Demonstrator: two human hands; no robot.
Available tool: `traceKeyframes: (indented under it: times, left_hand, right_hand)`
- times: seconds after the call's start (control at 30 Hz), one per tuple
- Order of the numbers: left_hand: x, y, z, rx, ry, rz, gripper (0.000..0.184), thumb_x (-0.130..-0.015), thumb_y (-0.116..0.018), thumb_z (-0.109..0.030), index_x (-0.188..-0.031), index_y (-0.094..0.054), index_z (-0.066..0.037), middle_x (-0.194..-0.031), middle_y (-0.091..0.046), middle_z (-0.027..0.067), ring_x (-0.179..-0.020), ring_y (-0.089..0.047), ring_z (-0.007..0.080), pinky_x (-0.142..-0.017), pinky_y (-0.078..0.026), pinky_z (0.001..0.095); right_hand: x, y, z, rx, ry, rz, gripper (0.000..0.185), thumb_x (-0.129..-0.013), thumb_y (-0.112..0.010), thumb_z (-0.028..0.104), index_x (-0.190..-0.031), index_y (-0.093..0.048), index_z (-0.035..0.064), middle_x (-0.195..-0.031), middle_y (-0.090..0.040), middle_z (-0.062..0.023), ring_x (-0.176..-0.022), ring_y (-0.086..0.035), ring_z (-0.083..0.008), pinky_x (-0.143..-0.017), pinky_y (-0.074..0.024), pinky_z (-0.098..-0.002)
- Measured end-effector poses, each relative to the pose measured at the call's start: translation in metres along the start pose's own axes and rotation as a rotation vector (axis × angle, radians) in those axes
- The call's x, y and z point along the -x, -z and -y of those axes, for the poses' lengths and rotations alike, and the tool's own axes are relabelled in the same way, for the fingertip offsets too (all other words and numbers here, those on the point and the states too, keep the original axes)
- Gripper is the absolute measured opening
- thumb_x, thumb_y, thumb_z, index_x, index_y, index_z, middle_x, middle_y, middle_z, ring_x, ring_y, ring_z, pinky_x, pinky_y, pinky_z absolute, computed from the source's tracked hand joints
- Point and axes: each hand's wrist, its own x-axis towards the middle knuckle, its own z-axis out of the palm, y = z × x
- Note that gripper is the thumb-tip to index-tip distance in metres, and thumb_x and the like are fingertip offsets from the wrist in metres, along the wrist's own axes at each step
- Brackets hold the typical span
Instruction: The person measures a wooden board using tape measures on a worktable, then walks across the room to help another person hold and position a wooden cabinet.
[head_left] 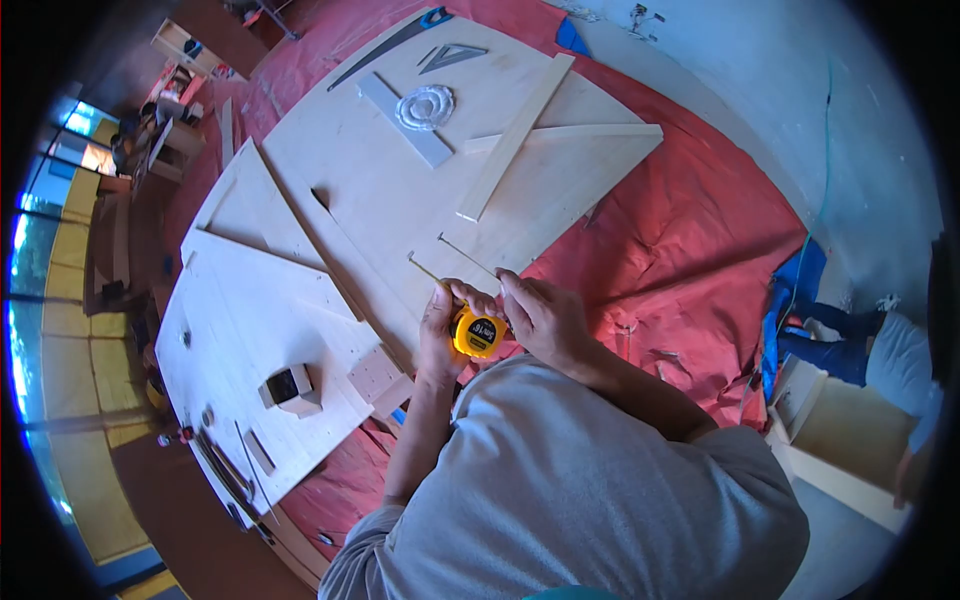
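Note:
Near the middle of the view, my left hand is closed around a yellow tape measure with a dark label. From its thumb sticks out a thin, yellowish strip with a small crosswise tip; I cannot tell whether it is the tape's blade. My right hand, just beside it, pinches a thin, light rod with a small flat head, like a long nail. Both tips point away from me over a pale wooden panel.
On the panel lie crossed wooden strips, a handsaw, a set square, a silvery round piece on a grey board, and a boxy block. Red sheeting surrounds it. A person is at right.

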Motion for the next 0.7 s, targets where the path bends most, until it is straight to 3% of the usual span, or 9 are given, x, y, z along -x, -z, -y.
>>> traceKeyframes:
  times: [0.1,0.3,0.37,0.7]
  left_hand:
    - [-0.0004,0.0016,0.0018,0.006,-0.023,-0.031,0.041,-0.112,-0.041,-0.045,-0.103,-0.055,-0.008,-0.088,-0.063,0.0093,-0.091,-0.064,0.0294,-0.088,-0.054,0.0475]
    - [-0.0047,0.0002,0.0014,0.006,0.015,-0.005,0.039,-0.111,-0.043,-0.045,-0.103,-0.057,-0.010,-0.087,-0.062,0.0081,-0.095,-0.062,0.0285,-0.090,-0.051,0.0441]
    - [-0.0054,0.0000,0.0027,0.004,0.018,0.003,0.038,-0.111,-0.044,-0.045,-0.103,-0.057,-0.010,-0.087,-0.062,0.0080,-0.095,-0.061,0.0285,-0.091,-0.050,0.0433]
    - [-0.0094,-0.0022,0.0070,0.037,0.052,0.048,0.038,-0.111,-0.044,-0.045,-0.103,-0.057,-0.010,-0.089,-0.061,0.0078,-0.095,-0.060,0.0281,-0.091,-0.049,0.0424]
  right_hand:
    - [0.0008,-0.0023,0.0036,-0.008,0.002,-0.048,0.033,-0.094,-0.064,0.000,-0.128,-0.065,-0.0020,-0.075,-0.066,-0.0121,-0.062,-0.067,-0.0261,-0.053,-0.0536,-0.0389]
    - [0.0051,-0.0038,0.0039,-0.022,0.011,-0.045,0.035,-0.095,-0.063,0.001,-0.130,-0.061,-0.0046,-0.078,-0.066,-0.0127,-0.065,-0.068,-0.0259,-0.055,-0.0543,-0.0381]
    - [0.0069,-0.0042,0.0034,0.005,-0.008,-0.058,0.035,-0.095,-0.067,0.007,-0.129,-0.063,-0.0005,-0.080,-0.068,-0.0089,-0.067,-0.070,-0.0226,-0.056,-0.0565,-0.0343]
    - [0.0072,0.0023,0.0028,0.017,-0.010,-0.064,0.035,-0.095,-0.065,0.006,-0.129,-0.062,-0.0013,-0.083,-0.071,-0.0096,-0.069,-0.072,-0.0226,-0.058,-0.0578,-0.0333]
